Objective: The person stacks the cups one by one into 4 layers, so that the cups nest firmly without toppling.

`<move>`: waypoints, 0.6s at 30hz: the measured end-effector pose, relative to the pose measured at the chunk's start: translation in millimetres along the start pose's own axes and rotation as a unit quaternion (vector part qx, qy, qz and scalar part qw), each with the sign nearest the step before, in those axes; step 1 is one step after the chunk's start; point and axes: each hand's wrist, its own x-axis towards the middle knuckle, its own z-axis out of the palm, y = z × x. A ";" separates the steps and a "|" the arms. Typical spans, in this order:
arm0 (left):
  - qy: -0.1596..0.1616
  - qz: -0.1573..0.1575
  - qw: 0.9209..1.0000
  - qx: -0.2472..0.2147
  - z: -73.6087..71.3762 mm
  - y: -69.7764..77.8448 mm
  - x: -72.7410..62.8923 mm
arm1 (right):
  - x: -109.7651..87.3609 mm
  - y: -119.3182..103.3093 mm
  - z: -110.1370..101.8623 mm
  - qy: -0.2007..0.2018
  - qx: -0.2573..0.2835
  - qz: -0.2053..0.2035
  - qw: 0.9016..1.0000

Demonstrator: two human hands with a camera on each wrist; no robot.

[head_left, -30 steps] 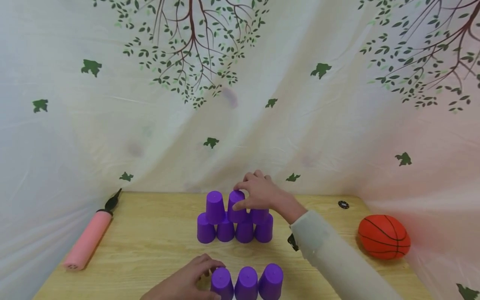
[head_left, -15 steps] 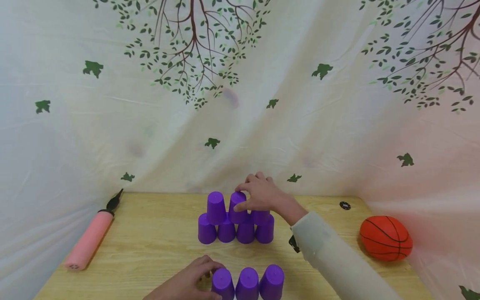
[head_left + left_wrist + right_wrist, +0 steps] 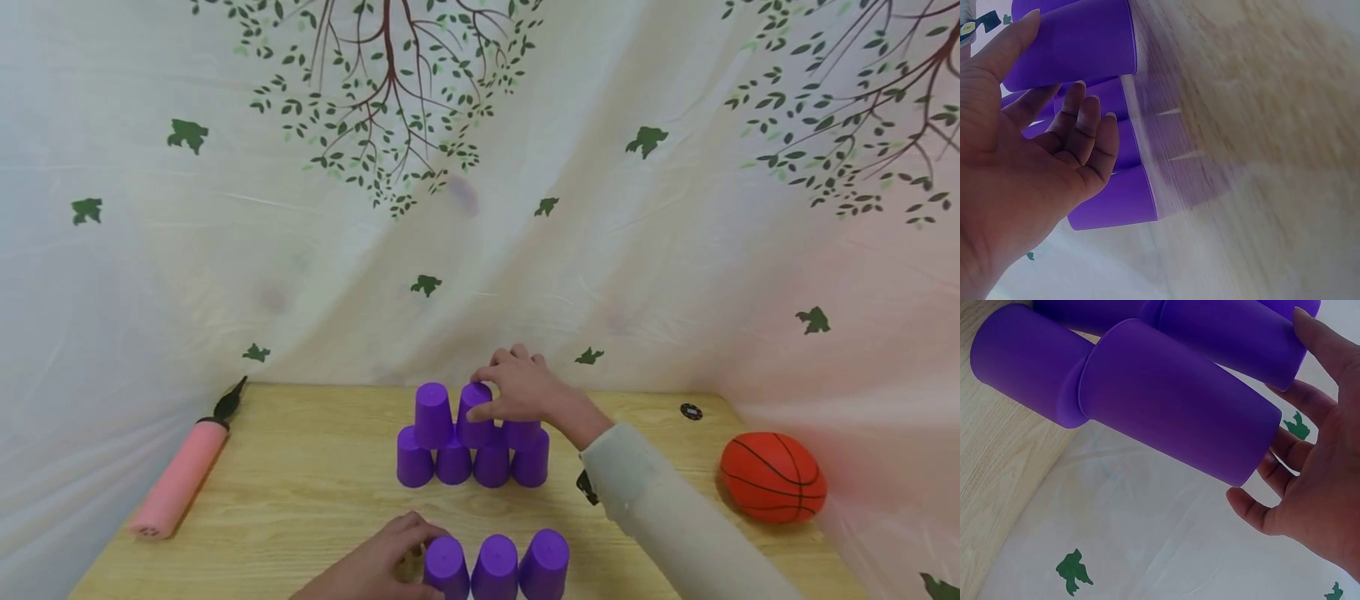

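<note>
At the back of the table, purple upside-down cups stand in two tiers: a bottom row of several, and three on top. My right hand [image 3: 521, 392] pinches the middle upper cup [image 3: 472, 435] between thumb and index finger. The other fingers spread over the right upper cup [image 3: 1179, 400], which the hand partly hides in the head view. To the left sits another upper cup [image 3: 432, 417]. Nearer me, three more purple cups stand in a row. My left hand [image 3: 375, 554] grips the leftmost front cup [image 3: 447, 567], its thumb [image 3: 1022, 34] on the side, other fingers loosely curled.
A pink hand pump [image 3: 182, 477] with a black nozzle lies at the left. At the right are a red ball [image 3: 772, 477] with black lines and a black chip [image 3: 691, 412]. A small black item [image 3: 587, 487] lies partly under my right sleeve. A patterned curtain [image 3: 337, 275] hangs behind the table.
</note>
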 end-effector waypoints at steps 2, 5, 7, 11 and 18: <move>-0.005 -0.013 1.000 -0.012 0.0 0.5 0.8 | 0.4 0.1 0.0 -0.001 0.001 0.001 1.000; -0.007 -0.023 0.999 -0.022 0.2 1.1 1.5 | 0.9 -0.1 -0.6 -0.003 0.004 0.002 1.000; -0.006 -0.023 1.000 -0.020 0.4 1.0 1.6 | 1.1 -0.5 -1.2 -0.005 0.006 0.003 1.000; -0.004 -0.024 0.999 -0.020 0.9 0.7 1.5 | 1.2 -1.2 -2.2 -0.009 0.006 0.003 1.000; -0.010 -0.033 0.999 -0.033 1.4 0.4 1.5 | 0.8 -2.5 -2.9 -0.013 0.001 0.004 1.000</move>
